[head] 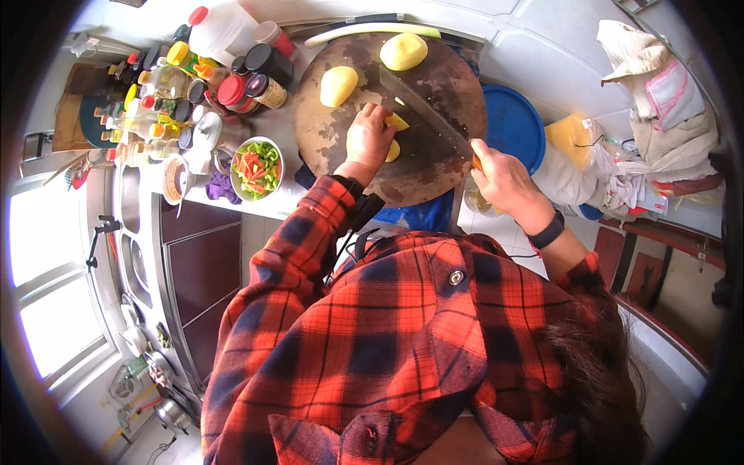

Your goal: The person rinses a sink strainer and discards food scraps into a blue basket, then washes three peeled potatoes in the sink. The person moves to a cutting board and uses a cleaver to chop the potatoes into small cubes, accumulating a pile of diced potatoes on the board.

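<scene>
My right hand (504, 177) grips the orange handle of a broad-bladed kitchen knife (433, 119), whose blade slants up and left over a round wooden chopping board (325, 136). On the board, my left hand (370, 139) has its fingers around a cut piece of peeled potato (397, 122). Another potato piece (393, 151) lies by its wrist side. Two larger peeled potatoes, one at the upper left (339, 86) and one at the far edge (404, 51), rest on the board. A long pale green stalk (372, 29) lies along the board's far rim.
Left of the board stand a bowl of cut green and red peppers (256, 168), a smaller bowl (174, 179), a purple cloth (222, 187) and many bottles and jars (235, 93). A blue round lid or tray (514, 125) and plastic bags (572, 151) are at the right.
</scene>
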The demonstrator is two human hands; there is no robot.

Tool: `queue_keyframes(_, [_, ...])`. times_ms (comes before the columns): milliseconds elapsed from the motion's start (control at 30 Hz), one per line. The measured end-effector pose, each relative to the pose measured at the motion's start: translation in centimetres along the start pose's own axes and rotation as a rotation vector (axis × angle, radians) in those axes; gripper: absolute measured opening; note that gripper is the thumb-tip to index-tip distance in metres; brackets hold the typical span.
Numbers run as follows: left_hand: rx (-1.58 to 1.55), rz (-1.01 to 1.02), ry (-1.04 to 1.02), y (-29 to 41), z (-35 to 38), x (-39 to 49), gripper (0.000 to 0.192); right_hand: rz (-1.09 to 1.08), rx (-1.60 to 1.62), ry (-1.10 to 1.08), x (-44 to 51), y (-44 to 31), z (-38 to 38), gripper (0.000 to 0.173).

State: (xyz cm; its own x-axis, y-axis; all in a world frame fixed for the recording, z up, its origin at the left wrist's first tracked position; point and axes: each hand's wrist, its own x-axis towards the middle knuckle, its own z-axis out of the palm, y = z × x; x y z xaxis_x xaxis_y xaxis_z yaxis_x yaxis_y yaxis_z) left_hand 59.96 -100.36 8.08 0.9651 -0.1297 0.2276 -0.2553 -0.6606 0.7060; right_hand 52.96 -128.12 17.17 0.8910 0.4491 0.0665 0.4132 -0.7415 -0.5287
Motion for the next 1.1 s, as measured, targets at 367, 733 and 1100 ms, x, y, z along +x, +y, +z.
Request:
queue_keyframes(367, [0.199, 0.163, 0.041, 0.0, -3.2, -6.1, 0.028, -0.105, -0.147, -0.125, -1.7, -1.3, -1.2, 0.037])
queue_keyframes(733, [0.206, 0.164, 0.03, 0.2, -2.3, -6.2, 0.028, -0.066, -0.013, -0.196, -2.0, -2.9, -2.4, 0.033])
queue_keyframes(1100, [0.181, 0.136, 0.022, -0.1, -2.3, -6.3, 0.028, -0.099, -0.061, -0.135, -0.3, -3.4, 2.3, 0.024])
